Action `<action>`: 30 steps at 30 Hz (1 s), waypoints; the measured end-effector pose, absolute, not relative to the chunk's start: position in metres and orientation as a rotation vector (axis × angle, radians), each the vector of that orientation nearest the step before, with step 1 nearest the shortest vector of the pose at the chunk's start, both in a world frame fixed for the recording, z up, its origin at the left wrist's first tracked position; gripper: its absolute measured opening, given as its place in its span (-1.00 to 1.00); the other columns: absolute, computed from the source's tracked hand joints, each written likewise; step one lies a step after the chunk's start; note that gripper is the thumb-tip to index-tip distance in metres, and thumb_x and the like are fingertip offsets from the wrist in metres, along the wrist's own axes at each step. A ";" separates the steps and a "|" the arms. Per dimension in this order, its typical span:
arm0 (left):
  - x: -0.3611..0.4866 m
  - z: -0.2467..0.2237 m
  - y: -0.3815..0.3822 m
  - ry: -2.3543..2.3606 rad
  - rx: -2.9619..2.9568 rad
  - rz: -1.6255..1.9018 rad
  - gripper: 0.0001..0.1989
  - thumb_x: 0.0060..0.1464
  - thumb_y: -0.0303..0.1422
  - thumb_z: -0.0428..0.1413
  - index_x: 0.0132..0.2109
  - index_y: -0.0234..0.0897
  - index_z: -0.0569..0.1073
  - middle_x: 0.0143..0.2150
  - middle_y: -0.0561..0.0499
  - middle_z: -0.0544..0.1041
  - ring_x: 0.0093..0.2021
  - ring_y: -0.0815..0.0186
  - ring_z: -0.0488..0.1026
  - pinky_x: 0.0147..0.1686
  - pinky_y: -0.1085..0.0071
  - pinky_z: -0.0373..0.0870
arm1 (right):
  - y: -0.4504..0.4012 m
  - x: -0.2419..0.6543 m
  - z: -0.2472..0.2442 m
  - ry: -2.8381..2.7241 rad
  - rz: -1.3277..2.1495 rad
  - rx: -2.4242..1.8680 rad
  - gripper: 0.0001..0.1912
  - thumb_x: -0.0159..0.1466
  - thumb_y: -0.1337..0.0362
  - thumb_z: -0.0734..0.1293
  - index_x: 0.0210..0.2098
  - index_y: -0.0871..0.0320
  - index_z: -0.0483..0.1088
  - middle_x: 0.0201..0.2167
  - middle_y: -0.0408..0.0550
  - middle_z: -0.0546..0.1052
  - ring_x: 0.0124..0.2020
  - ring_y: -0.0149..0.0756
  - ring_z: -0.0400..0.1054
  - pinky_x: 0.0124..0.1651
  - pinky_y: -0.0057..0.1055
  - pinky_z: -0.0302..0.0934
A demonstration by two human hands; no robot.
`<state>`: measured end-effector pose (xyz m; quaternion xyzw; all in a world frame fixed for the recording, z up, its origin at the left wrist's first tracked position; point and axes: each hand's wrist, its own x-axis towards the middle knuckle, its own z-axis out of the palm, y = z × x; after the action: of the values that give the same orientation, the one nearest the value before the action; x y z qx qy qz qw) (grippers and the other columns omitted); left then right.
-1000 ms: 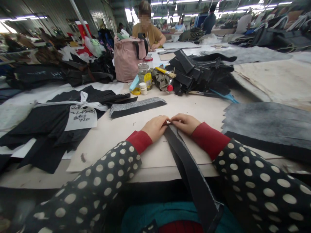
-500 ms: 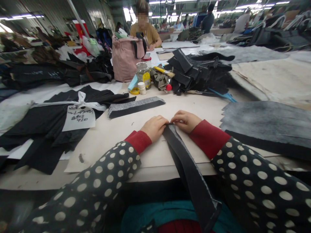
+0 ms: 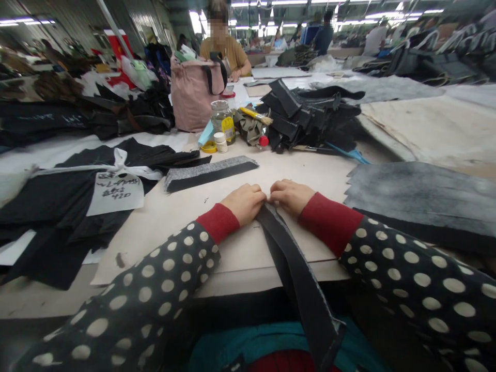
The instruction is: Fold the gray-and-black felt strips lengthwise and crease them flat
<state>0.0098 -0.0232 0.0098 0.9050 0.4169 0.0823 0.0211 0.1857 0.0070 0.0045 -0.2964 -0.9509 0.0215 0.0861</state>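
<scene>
A long black fabric strip with a pale edge runs from between my hands, over the table's front edge and down toward my lap. My left hand pinches its far end from the left, fingers bent and close together. From the right, my right hand grips the same end, with its fingertips almost touching those of the left. The strip's very end is hidden under the fingers. Beyond the left hand lies a short stack of black and grey strips, flat on the pale table sheet.
Black fabric pieces tied with a white band carry a paper tag at left. A glass jar, a yellow-handled brush and a pink bag stand beyond. Grey fabric lies right. A person sits across the table.
The view has shifted slightly, so most things sit a little further left. My right fingers have drawn in closer around the strip's end; both hands stay at it.
</scene>
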 end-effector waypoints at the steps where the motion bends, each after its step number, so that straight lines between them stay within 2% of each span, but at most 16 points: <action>1: 0.010 0.009 -0.022 1.284 2.810 0.269 -0.79 0.07 -0.43 -0.13 -0.29 -0.32 0.39 -0.31 -0.06 0.36 -0.26 0.29 0.28 -0.20 0.35 0.24 | 0.007 0.188 0.004 -2.810 0.110 -0.887 -0.75 0.10 0.44 0.16 -0.31 0.18 0.43 -0.26 0.01 0.38 -0.23 -0.29 0.20 -0.15 -0.35 0.10; 4: 0.010 0.004 -0.021 1.317 2.785 0.386 -0.81 0.07 -0.38 -0.11 -0.32 -0.32 0.38 -0.30 -0.06 0.35 -0.26 0.29 0.27 -0.20 0.35 0.22 | 0.001 0.196 0.004 -2.689 0.275 -0.963 -0.73 0.12 0.41 0.16 -0.22 0.20 0.40 -0.26 0.02 0.38 -0.25 -0.33 0.24 -0.14 -0.37 0.11; 8: 0.007 -0.001 -0.022 1.380 2.701 0.490 -0.85 0.04 -0.36 -0.06 -0.30 -0.31 0.36 -0.30 -0.04 0.34 -0.26 0.30 0.27 -0.20 0.36 0.21 | -0.017 0.203 0.017 -2.625 0.439 -1.261 -0.62 0.14 0.12 0.19 -0.18 0.27 0.35 -0.33 0.03 0.40 -0.38 -0.35 0.28 -0.29 -0.42 0.16; 10: 0.004 0.000 -0.022 1.411 2.637 0.494 -0.85 0.01 -0.35 -0.03 -0.28 -0.31 0.36 -0.33 -0.02 0.34 -0.29 0.31 0.27 -0.25 0.39 0.22 | -0.024 0.202 0.026 -2.739 0.459 -1.342 -0.57 0.10 0.05 0.21 -0.20 0.26 0.34 -0.34 0.02 0.41 -0.38 -0.33 0.29 -0.31 -0.42 0.16; 16: -0.007 0.003 -0.020 1.490 2.400 0.450 -0.76 -0.06 -0.33 -0.01 -0.19 -0.27 0.38 -0.50 0.09 0.30 -0.45 0.38 0.24 -0.43 0.46 0.18 | -0.010 0.186 0.051 -3.096 0.068 -1.382 -0.60 0.08 0.13 0.25 -0.15 0.23 0.33 -0.21 0.07 0.39 -0.21 -0.20 0.28 -0.18 -0.36 0.12; 20: -0.014 0.002 -0.016 1.489 2.271 0.519 -0.80 -0.08 -0.37 0.00 -0.27 -0.29 0.42 -0.49 0.09 0.32 -0.46 0.41 0.24 -0.44 0.49 0.18 | 0.002 0.171 0.053 -3.142 -0.057 -1.376 -0.65 0.09 0.32 0.22 -0.11 0.21 0.33 -0.18 0.07 0.39 -0.16 -0.19 0.26 -0.15 -0.38 0.10; 22: -0.017 0.000 -0.013 1.466 2.233 0.556 -0.83 -0.08 -0.39 -0.01 -0.32 -0.31 0.43 -0.46 0.08 0.35 -0.43 0.41 0.26 -0.41 0.50 0.20 | 0.003 0.166 0.048 -3.108 -0.059 -1.368 -0.66 0.09 0.40 0.19 -0.12 0.20 0.35 -0.19 0.07 0.39 -0.16 -0.19 0.26 -0.14 -0.38 0.09; 27: -0.019 -0.001 -0.012 1.453 2.232 0.571 -0.85 -0.09 -0.42 0.00 -0.36 -0.30 0.44 -0.45 0.07 0.39 -0.42 0.40 0.28 -0.38 0.49 0.22 | 0.000 0.158 0.027 -2.918 0.055 -1.202 -0.72 0.15 0.34 0.16 -0.19 0.21 0.39 -0.26 0.04 0.41 -0.20 -0.26 0.26 -0.11 -0.39 0.07; 30: -0.018 0.001 -0.014 1.452 2.273 0.576 -0.86 -0.09 -0.42 0.00 -0.37 -0.31 0.44 -0.44 0.06 0.38 -0.40 0.40 0.29 -0.37 0.48 0.23 | -0.001 0.157 0.017 -2.845 0.128 -1.154 -0.74 0.13 0.38 0.18 -0.21 0.21 0.40 -0.28 0.02 0.40 -0.21 -0.29 0.24 -0.12 -0.41 0.06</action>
<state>-0.0178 -0.0143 0.0010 0.8090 0.5168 0.2052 0.1907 0.1566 -0.0008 0.0175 -0.3754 -0.9253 0.0417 0.0343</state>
